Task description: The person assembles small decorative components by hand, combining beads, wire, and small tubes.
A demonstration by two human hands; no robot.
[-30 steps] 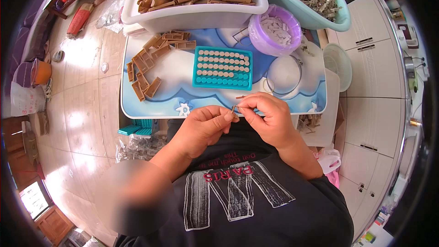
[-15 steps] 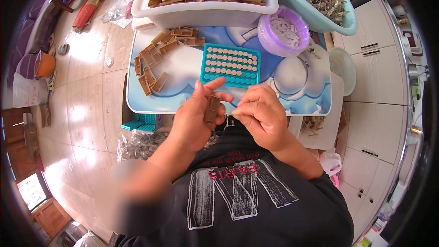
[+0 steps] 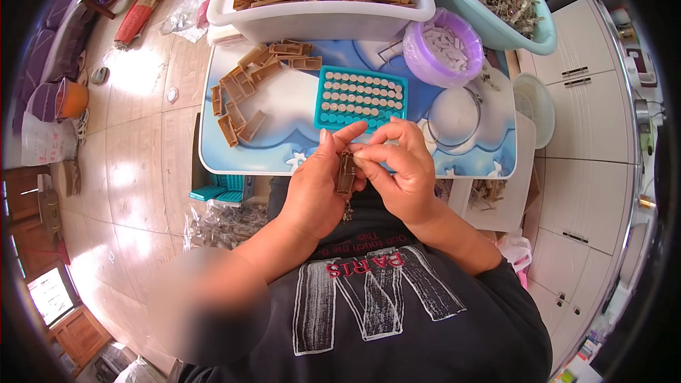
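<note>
My left hand [image 3: 319,188] grips a small brown cardboard box [image 3: 346,174], held upright just in front of the table's near edge. My right hand [image 3: 399,167] pinches the top end of the same box with its fingertips. Beyond both hands a teal tray [image 3: 360,98] filled with rows of small white cylinders lies on the low blue and white table [image 3: 284,110]. Several more brown boxes [image 3: 241,96] are scattered on the table's left part.
A white tub [image 3: 319,18] heaped with brown boxes stands at the table's far side. A purple bowl [image 3: 443,46] holds small white pieces, with a teal basin [image 3: 496,7] of thin metal parts behind it. A clear lid [image 3: 454,117], white cabinets [image 3: 589,142] and plastic bags [image 3: 220,223] surround me.
My hands have shifted from pinching a small part to holding a brown box between them. The view has tilted slightly nearer the table.
</note>
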